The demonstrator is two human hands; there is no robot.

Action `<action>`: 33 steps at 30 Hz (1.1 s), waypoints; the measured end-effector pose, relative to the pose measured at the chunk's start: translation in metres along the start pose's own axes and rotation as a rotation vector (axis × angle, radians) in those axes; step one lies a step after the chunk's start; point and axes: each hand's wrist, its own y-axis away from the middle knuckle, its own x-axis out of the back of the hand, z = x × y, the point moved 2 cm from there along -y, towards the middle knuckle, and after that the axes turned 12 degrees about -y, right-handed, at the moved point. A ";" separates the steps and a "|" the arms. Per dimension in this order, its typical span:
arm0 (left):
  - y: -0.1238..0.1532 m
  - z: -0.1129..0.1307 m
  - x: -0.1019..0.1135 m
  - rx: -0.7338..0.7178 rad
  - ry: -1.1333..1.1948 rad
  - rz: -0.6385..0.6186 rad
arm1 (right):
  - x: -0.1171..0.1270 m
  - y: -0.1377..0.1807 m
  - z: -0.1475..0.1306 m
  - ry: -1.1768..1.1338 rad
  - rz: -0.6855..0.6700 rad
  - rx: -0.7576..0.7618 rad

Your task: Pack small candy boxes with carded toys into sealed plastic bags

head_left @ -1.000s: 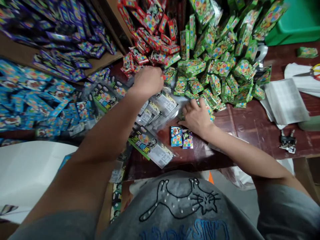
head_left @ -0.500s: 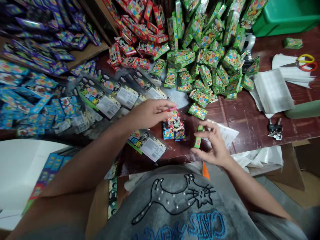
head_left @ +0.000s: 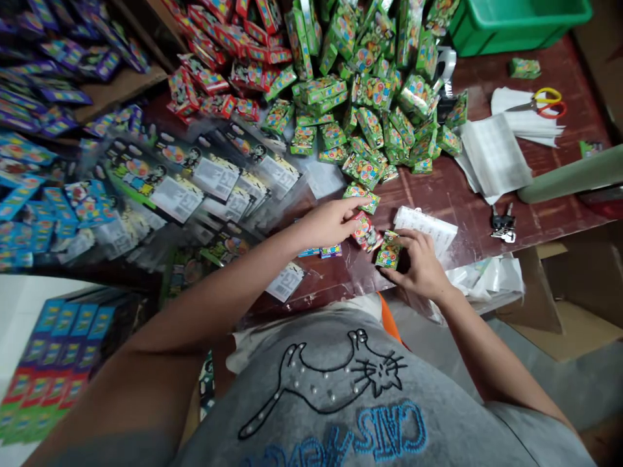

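My left hand [head_left: 327, 224] has thumb and fingers closed on a small red candy box [head_left: 366, 232], its index finger stretched over a green box [head_left: 363, 197] on the table. Close beside it, my right hand [head_left: 422, 264] grips another small green candy box [head_left: 388, 251] between thumb and fingers, broad printed face up. The red and green boxes nearly meet; whether they touch I cannot tell. A blue box [head_left: 309, 251] and a purple box [head_left: 331, 251] lie side by side below my left wrist, partly hidden by it.
Heaps of green boxes [head_left: 372, 91], red boxes [head_left: 233, 48], purple boxes [head_left: 63, 71] and blue boxes [head_left: 36, 188] cover the back and left. Printed plastic bags [head_left: 178, 194] lie at left. Scissors [head_left: 545, 102], keys [head_left: 503, 224], white sheets [head_left: 496, 152] and a green bin [head_left: 516, 29] are right.
My left hand has moved right with the red box, away from the blue and purple boxes. My right hand has turned its green box from narrow side to broad face. The view has shifted.
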 end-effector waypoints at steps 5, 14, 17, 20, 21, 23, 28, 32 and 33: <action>0.030 0.013 -0.025 0.129 0.060 0.355 | 0.000 0.005 -0.011 0.052 0.114 -0.012; 0.061 0.023 -0.066 0.121 -0.754 0.338 | -0.014 -0.002 -0.015 0.185 -0.013 -0.036; 0.075 0.024 -0.040 0.046 -0.789 0.324 | -0.008 -0.006 -0.014 0.240 -0.076 -0.048; 0.105 0.003 0.004 0.037 -0.834 0.264 | -0.012 -0.015 -0.017 0.235 -0.094 0.027; 0.118 -0.009 0.019 0.068 -0.848 0.235 | -0.017 -0.019 -0.019 0.233 -0.102 0.065; 0.144 -0.037 0.042 0.117 -0.878 0.144 | -0.033 -0.032 -0.024 0.238 -0.146 0.144; 0.181 -0.075 0.051 0.018 -0.941 -0.091 | -0.069 -0.075 -0.042 0.269 -0.275 0.316; 0.181 -0.045 0.034 -0.063 -1.009 -0.077 | -0.080 -0.112 -0.060 0.225 -0.298 0.370; 0.183 -0.032 0.028 -0.063 -1.025 -0.060 | -0.083 -0.120 -0.064 0.223 -0.317 0.376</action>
